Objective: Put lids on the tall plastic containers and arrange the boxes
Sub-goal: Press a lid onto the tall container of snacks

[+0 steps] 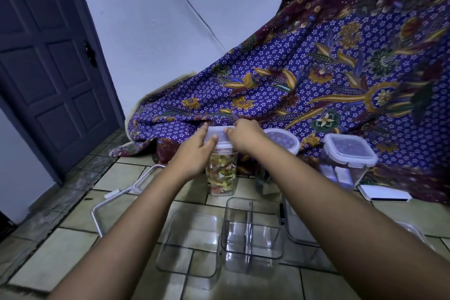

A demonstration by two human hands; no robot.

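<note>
A tall clear container (221, 173) full of colourful snacks stands on the tiled floor. Its white lid (219, 137) sits on top, with my left hand (197, 151) gripping its left side and my right hand (246, 136) gripping its right side. To the right stand a round lidded container (283, 140) and a square lidded container (348, 153). Nearer to me are two empty open clear containers (192, 243) (253, 231), and a third (299, 226) shows partly behind my right forearm.
A purple floral cloth (316, 68) drapes over something bulky behind the containers. Loose white lids (146, 178) (102, 214) lie on the floor at left. A flat white lid (384, 193) lies at right. A dark door (48, 56) is at far left.
</note>
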